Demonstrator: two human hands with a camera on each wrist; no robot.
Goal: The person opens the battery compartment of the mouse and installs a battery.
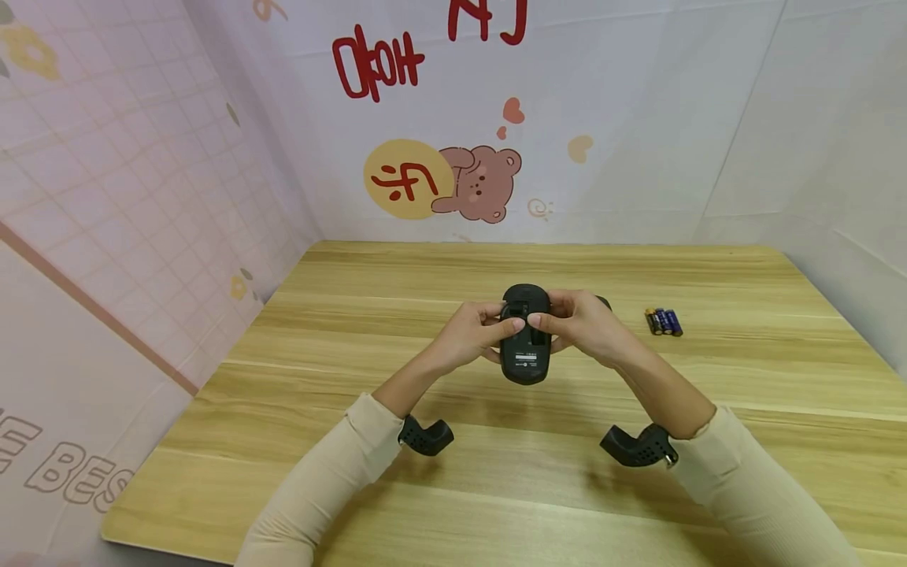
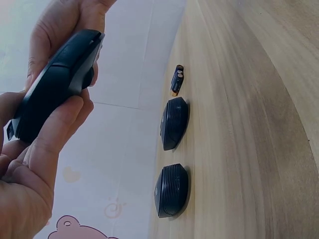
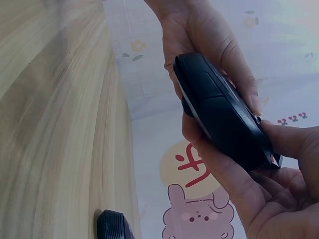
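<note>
Both hands hold a black computer mouse [image 1: 524, 366] above the table, its labelled underside facing up with a recess in it. My left hand [image 1: 471, 335] grips its left side, thumb on the underside. From the right, my right hand [image 1: 588, 327] grips the other side, its thumb beside the left one. A black cover piece [image 1: 526, 294] sticks out past the body at the mouse's far end. In the right wrist view the mouse [image 3: 227, 119] shows side-on, fingers beneath it.
Several small batteries [image 1: 664, 321] lie together on the wooden table [image 1: 744, 378], right of the hands. Two more dark mouse-like objects [image 2: 174, 123] rest on the table in the left wrist view, mostly hidden behind the hands in the head view. A patterned cloth wall [image 1: 623, 118] stands behind.
</note>
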